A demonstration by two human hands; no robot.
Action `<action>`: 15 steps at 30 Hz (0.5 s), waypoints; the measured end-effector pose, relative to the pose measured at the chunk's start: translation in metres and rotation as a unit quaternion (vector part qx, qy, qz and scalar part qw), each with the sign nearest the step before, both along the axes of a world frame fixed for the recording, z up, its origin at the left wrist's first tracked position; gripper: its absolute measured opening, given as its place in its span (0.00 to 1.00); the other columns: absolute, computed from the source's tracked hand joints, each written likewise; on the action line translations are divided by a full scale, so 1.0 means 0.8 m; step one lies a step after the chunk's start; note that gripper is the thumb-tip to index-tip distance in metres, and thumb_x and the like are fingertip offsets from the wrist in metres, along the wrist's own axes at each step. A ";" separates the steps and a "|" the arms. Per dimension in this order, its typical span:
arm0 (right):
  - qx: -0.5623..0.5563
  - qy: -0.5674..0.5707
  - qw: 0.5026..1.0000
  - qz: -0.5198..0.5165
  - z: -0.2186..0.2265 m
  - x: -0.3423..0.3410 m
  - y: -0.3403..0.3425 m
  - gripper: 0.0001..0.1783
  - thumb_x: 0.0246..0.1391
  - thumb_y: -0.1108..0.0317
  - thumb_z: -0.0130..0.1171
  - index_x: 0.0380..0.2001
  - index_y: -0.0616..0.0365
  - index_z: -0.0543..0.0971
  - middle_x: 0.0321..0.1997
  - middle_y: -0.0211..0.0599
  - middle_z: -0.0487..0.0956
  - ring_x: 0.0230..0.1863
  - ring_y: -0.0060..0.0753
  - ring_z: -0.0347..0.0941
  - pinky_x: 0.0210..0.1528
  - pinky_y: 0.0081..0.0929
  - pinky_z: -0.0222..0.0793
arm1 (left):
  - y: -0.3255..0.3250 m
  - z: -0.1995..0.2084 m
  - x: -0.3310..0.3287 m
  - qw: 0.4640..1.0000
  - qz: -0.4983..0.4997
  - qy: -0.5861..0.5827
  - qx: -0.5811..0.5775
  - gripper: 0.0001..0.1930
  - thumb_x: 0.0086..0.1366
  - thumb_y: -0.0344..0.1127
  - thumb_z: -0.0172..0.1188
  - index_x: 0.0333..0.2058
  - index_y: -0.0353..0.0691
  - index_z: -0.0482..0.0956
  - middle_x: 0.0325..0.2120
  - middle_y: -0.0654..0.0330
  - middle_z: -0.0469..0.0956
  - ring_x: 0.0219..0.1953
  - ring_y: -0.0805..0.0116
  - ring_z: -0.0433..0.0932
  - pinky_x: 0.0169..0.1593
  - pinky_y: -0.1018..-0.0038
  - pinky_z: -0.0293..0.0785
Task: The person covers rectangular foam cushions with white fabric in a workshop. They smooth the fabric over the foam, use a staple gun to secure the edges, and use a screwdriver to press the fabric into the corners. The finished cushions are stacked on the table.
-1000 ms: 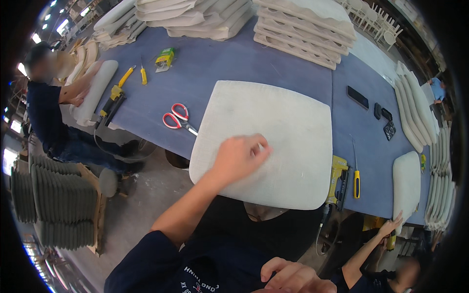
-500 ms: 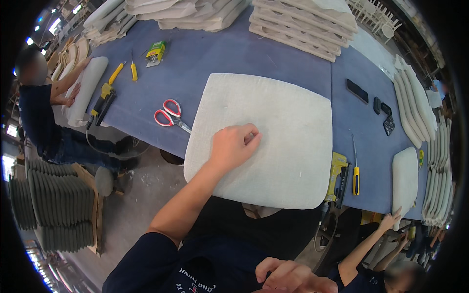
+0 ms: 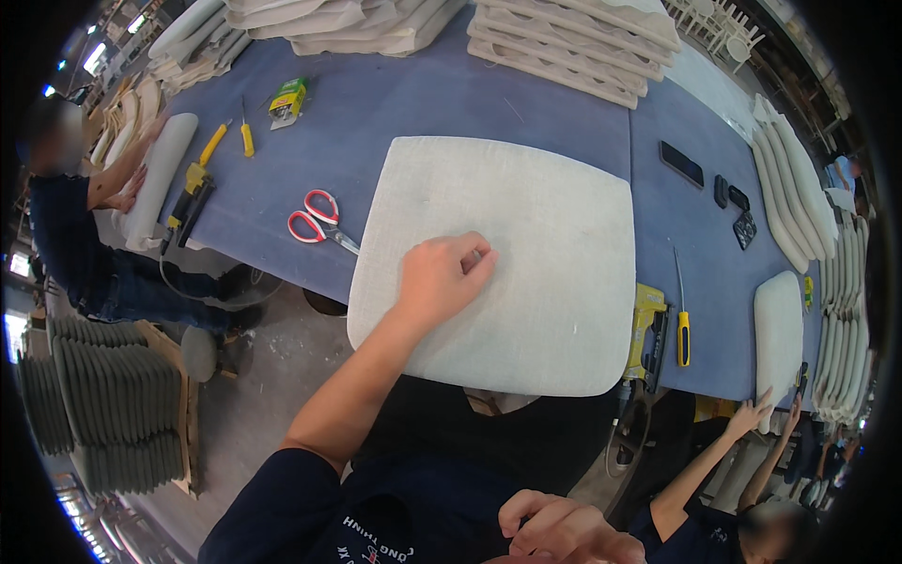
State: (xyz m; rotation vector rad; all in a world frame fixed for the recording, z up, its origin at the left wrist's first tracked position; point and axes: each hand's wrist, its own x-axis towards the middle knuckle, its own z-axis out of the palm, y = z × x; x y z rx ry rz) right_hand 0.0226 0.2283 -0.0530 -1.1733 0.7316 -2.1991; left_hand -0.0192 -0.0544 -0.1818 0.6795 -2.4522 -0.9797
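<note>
A pale, fabric-covered seat cushion (image 3: 526, 310) lies at the near edge of the blue-grey table. My left hand (image 3: 443, 277) rests on it left of centre, fingers curled in with the thumb beside them; nothing shows in it. My right hand (image 3: 568, 531) is raised before my chest at the lower edge, its fingers bent and partly cut off, with no object visible in it. Red-handled scissors (image 3: 315, 218) lie left of the cushion, their blade tips hidden by it. Beside its right edge are a yellow staple gun (image 3: 646, 334) and a yellow-handled screwdriver (image 3: 683, 336).
Stacks of pale cushions (image 3: 564, 47) line the table's far side. A phone (image 3: 681, 164) and small black items lie right. Another staple gun (image 3: 191, 193) and a small green-yellow box (image 3: 288, 101) lie left. Co-workers handle cushions at both sides; grey pads (image 3: 117, 395) are piled on the left floor.
The whole view has shifted slightly. My left hand stays on the cushion and my right hand stays raised. The co-worker at the right has a second hand up near the upright cushion.
</note>
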 end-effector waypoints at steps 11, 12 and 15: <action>-0.020 -0.034 0.999 -0.025 -0.007 0.020 0.006 0.36 0.80 0.46 0.55 0.86 0.22 0.63 0.49 0.40 0.81 0.45 0.40 0.71 0.43 0.40 0.62 | 0.001 -0.002 0.000 1.000 0.008 0.002 0.013 0.08 0.70 0.41 0.72 0.36 0.44 0.90 0.21 0.60 0.84 0.23 0.65 0.83 0.32 0.66 0.77; -0.010 -0.037 0.999 -0.017 -0.004 0.018 0.007 0.36 0.80 0.46 0.56 0.86 0.22 0.63 0.49 0.40 0.81 0.45 0.40 0.71 0.43 0.40 0.62 | 0.000 -0.002 0.000 1.000 0.008 -0.002 0.016 0.08 0.70 0.41 0.72 0.36 0.44 0.90 0.21 0.60 0.84 0.23 0.65 0.83 0.32 0.66 0.77; -0.003 -0.018 1.000 -0.008 -0.002 0.009 0.013 0.36 0.80 0.45 0.56 0.86 0.22 0.63 0.49 0.39 0.82 0.45 0.39 0.72 0.44 0.41 0.63 | -0.001 -0.004 0.000 1.000 0.004 0.000 0.013 0.08 0.70 0.42 0.72 0.36 0.44 0.90 0.21 0.60 0.84 0.23 0.65 0.83 0.32 0.66 0.77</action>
